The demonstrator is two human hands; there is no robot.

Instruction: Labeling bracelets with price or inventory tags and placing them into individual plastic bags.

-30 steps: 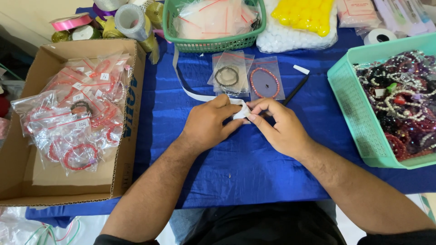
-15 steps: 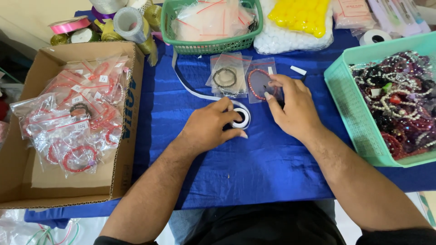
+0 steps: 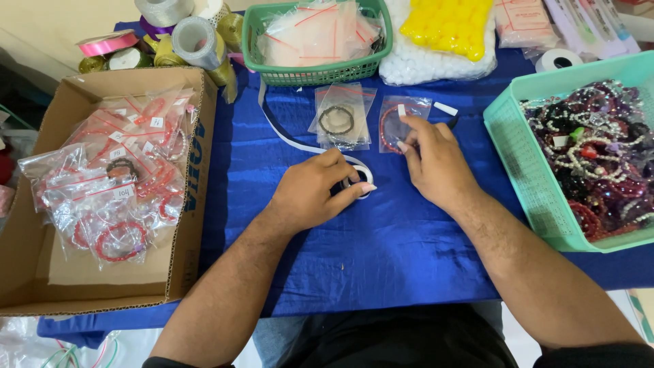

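**Pressing a label onto a bagged bracelet**

Resting on the blue cloth (image 3: 381, 259) nearest the body: both forearms, angled inward. Left hand (image 3: 310, 194) curled over a small white roll (image 3: 359, 178) of label tape, fingers together and clamped on it, thumb tip at the roll's lower edge. From the roll, a white strip (image 3: 276, 126) trailing up and left across the cloth toward the green basket (image 3: 320, 68).

Just right of the roll, right hand (image 3: 436, 163) lying palm down, fingers slightly apart, gripping nothing; fingertips pressed flat on the lower part of a clear bag (image 3: 398, 119) with a red bracelet inside, a small white label at its top edge. Beside it on the left, touching or nearly so, a second bag (image 3: 340, 119) with a dark bracelet. A loose white tag (image 3: 446, 108) just right of the red one.

At far left, a cardboard box (image 3: 41, 272) of bagged bracelets. At right, a mint tray (image 3: 524, 163) heaped with beads. Farthest off: ribbon rolls (image 3: 194, 37), yellow foam (image 3: 449, 24) on white wadding.
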